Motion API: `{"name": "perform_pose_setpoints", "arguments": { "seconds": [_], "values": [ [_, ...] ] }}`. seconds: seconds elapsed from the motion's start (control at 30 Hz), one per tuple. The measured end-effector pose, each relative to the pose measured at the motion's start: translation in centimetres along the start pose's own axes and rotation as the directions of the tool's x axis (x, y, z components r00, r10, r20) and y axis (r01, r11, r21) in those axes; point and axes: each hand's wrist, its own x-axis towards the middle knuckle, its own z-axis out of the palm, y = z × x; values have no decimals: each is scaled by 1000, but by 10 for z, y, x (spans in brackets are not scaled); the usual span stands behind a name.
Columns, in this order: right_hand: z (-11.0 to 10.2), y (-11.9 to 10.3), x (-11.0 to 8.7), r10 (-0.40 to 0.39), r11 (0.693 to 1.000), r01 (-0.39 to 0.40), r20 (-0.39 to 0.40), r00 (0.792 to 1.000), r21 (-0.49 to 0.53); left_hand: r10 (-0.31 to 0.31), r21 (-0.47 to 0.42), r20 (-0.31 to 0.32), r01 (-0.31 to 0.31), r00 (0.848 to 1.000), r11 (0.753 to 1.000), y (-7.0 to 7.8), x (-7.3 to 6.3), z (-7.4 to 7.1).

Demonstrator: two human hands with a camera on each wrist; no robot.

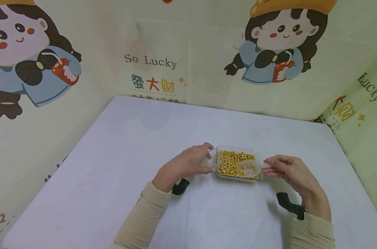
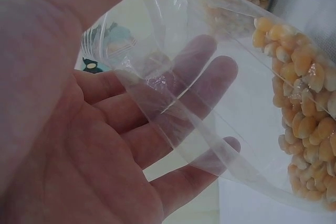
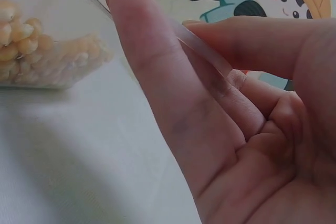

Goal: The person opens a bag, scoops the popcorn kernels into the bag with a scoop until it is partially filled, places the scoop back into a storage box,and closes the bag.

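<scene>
A clear box (image 1: 238, 179) of yellow corn kernels (image 1: 232, 160) sits on the table. To its left, my left hand (image 1: 193, 159) holds a clear plastic bag (image 1: 211, 162) beside the box's left end. In the left wrist view, my fingers (image 2: 173, 98) spread along the thin film, and corn kernels (image 2: 304, 108) show at the bag's far end. From the box's right side, my right hand (image 1: 285, 169) pinches the pale handle of a translucent scoop (image 1: 250, 167). The scoop's bowl lies over the kernels. In the right wrist view my fingers hide part of the handle (image 3: 207, 51).
The white table (image 1: 129, 180) spreads around the box. Cartoon-printed cloth (image 1: 207, 52) stands up behind it and at both sides. A black camera mount (image 1: 289, 205) sits at my right wrist, another (image 1: 180, 186) at my left.
</scene>
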Motion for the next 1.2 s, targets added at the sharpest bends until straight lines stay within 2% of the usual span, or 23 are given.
{"name": "perform_pose_setpoints", "arguments": {
  "seconds": [0.37,1.2],
  "values": [
    [-4,6,2,-26,996,25,13,1000,89,0,-5,5,0,1000,1000,0,0,-1],
    [-3,11,4,-23,977,33,-49,999,212,13,-14,6,-13,1000,1000,1,0,-1]
  ]
}}
